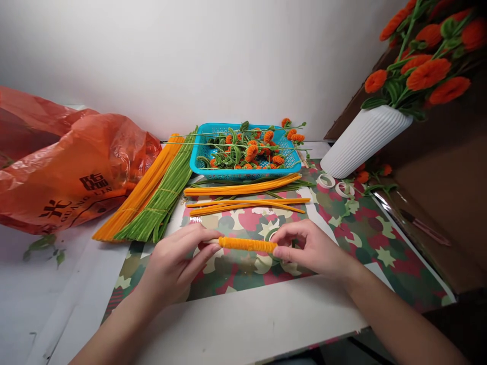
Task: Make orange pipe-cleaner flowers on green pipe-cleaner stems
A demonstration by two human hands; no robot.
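An orange pipe cleaner (248, 245) is wound in a tight coil, held level above the patterned mat. My left hand (178, 256) is closed on a thin pale stick (209, 242) that runs into the coil's left end. At the other end, the thumb and fingers of my right hand (304, 248) pinch the coil's tip. Just beyond my hands lie a few loose orange pipe cleaners (247, 204) and a thicker orange bunch (243, 187), with green ones partly hidden behind it.
A blue basket (247, 174) holds orange and green pipe-cleaner flowers. Orange (142, 190) and green bundles (160, 195) lie left, beside a red plastic bag (76, 172). At right stand a white ribbed vase (365, 139) with flowers, tape rolls (326, 181) and a pink-handled tool (426, 228).
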